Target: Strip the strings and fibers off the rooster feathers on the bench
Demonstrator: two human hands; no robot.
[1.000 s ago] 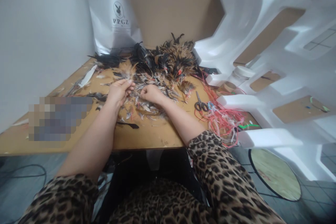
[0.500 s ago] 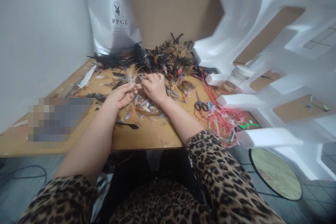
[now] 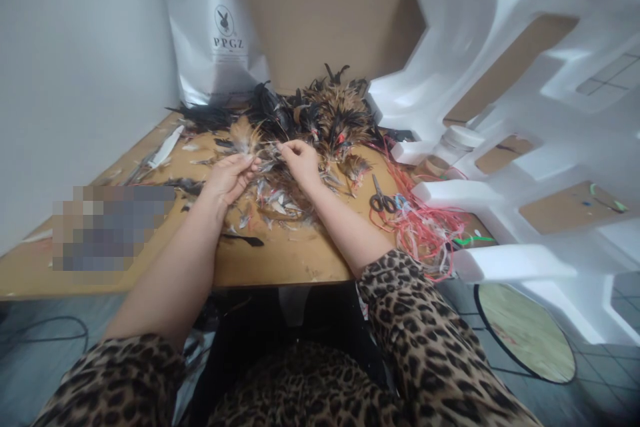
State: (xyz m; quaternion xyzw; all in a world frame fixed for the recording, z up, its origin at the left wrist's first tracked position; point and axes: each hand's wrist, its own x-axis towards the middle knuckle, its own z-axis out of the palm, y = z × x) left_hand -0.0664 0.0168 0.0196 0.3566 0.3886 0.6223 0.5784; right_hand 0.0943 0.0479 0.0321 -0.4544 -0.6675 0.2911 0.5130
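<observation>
Left hand (image 3: 227, 177) is gripping the lower ends of a tan feather tuft (image 3: 245, 135) between thumb and bent fingers, and this tuft is fanning out above the table (image 3: 295, 263), away from the person. Just beside it, the right hand (image 3: 301, 163) is holding its thumb and fingertip together, the other fingers loosely curled, and it seems to be pinching a thin pale strand (image 3: 271, 143); whether this is a tie or a feather stem, I cannot tell. Under and between both hands, loose feathers (image 3: 280, 203) are lying scattered on the table. Behind them, a bigger brown and black heap (image 3: 337, 97) is standing near the back. On the right side, scissors (image 3: 382, 200) are lying just beside a tangle of red and white strings (image 3: 425, 233).

For doing this step well, in my judgement, the left one should be pressing close to the stem ends, firmly enough that nothing is sliding, but without crushing. The right one should be pulling evenly and low, so that soft vanes are not getting caught. Loose feathers are lying so near below that a stray one may be getting mixed in.
</observation>
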